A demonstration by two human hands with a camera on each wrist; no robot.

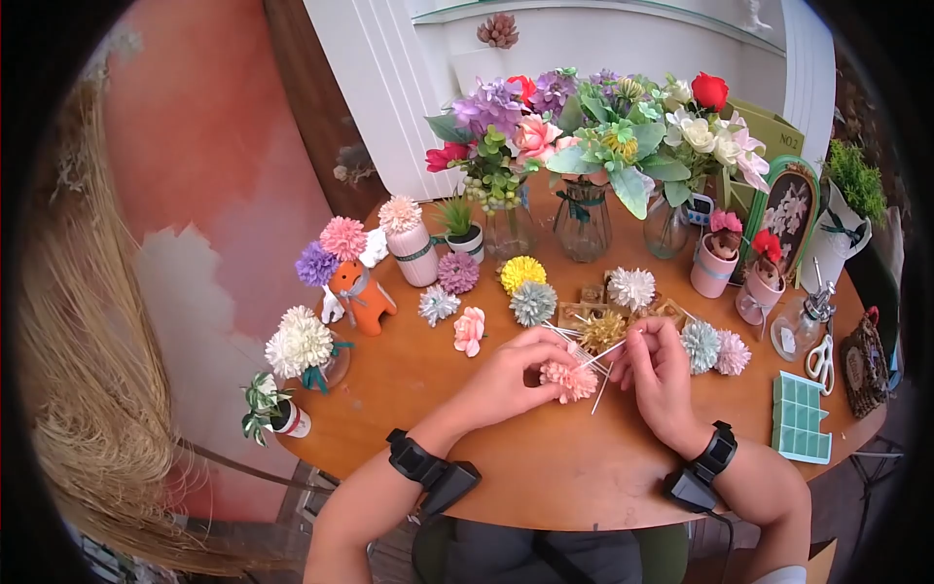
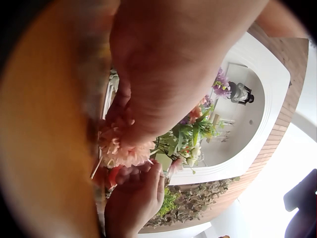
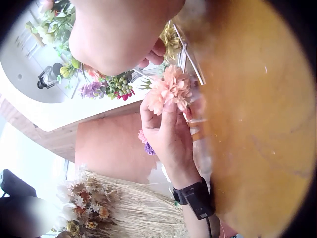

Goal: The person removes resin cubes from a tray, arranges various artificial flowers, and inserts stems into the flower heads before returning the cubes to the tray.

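The left hand (image 1: 506, 382) pinches a peach-pink pompom flower (image 1: 570, 381) between thumb and fingers, low over the table. In the right wrist view the same flower (image 3: 171, 90) faces the camera, with the left hand (image 3: 171, 141) gripping it from below. To its right, the right hand (image 1: 662, 383) pinches a thin white stick (image 1: 605, 354) that slants down to the flower; whether its tip is inside the petals cannot be told. Several more white sticks lie beyond and under the flower, beside a mustard-yellow pompom flower (image 1: 602, 332).
Pompom flowers, including a yellow one (image 1: 523, 275), and a peach rose (image 1: 469, 331) lie around the wooden table (image 1: 545, 477). Glass vases of flowers (image 1: 582, 229) stand at the back. A mint compartment tray (image 1: 802, 419), white scissors (image 1: 823, 364) and a glass bottle (image 1: 793, 331) sit at the right.
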